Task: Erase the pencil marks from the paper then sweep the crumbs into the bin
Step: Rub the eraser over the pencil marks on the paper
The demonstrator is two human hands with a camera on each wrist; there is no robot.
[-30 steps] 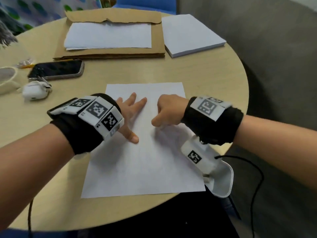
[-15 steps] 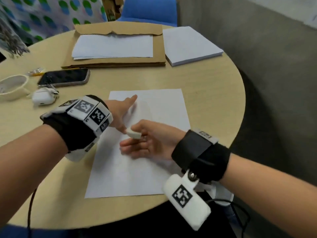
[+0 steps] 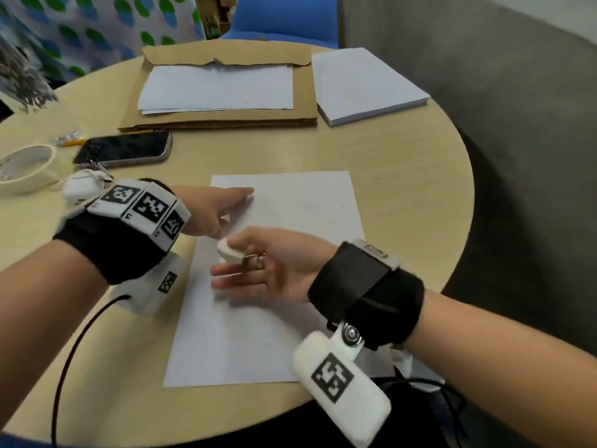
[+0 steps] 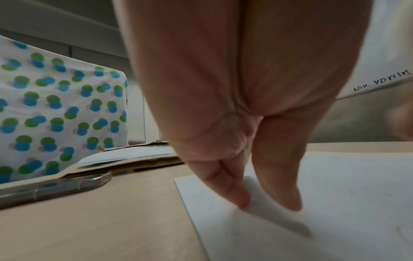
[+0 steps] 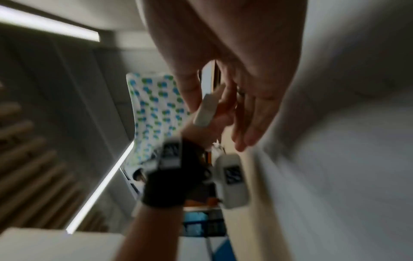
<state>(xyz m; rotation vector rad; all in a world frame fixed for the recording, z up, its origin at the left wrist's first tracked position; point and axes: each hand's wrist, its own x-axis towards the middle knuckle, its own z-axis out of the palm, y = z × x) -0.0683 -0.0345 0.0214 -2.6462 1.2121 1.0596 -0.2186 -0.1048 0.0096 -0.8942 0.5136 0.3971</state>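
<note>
Centrally, right hand (image 3: 274,270) pinching white eraser (image 3: 230,251) over paper (image 3: 284,279), left hand (image 3: 213,211) fingers straight on sheet, torn envelope (image 3: 223,118) holding white sheets (image 3: 219,87).

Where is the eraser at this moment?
In the head view the eraser is pinched in the right hand, palm up above the paper, beside the left hand.

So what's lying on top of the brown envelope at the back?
A few loose white sheets lie on the brown envelope, its torn flap above them. Anything beneath those sheets is covered.
</note>
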